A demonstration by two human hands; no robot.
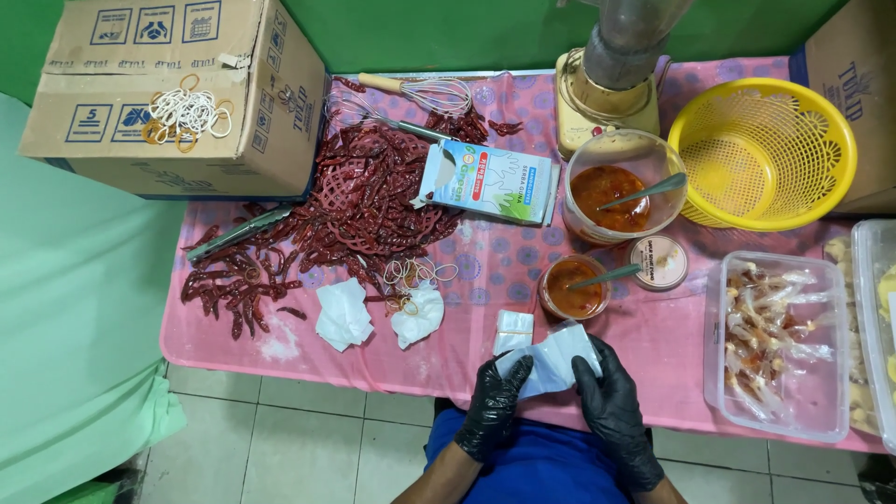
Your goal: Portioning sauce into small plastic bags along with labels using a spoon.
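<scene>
Both gloved hands, left hand [493, 403] and right hand [611, 401], pinch a small clear plastic bag [553, 362] at the near edge of the pink tabletop [467, 271], just below a sauce cup [571, 288].

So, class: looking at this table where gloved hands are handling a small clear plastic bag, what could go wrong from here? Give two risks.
1. The small cup of red sauce, spoon standing in it, sits just beyond the clear plastic bag held by the left hand and right hand; a reach forward might tip it.
2. The dried red chillies lie loose and spread toward the pink table edge; some could slide off.
</scene>
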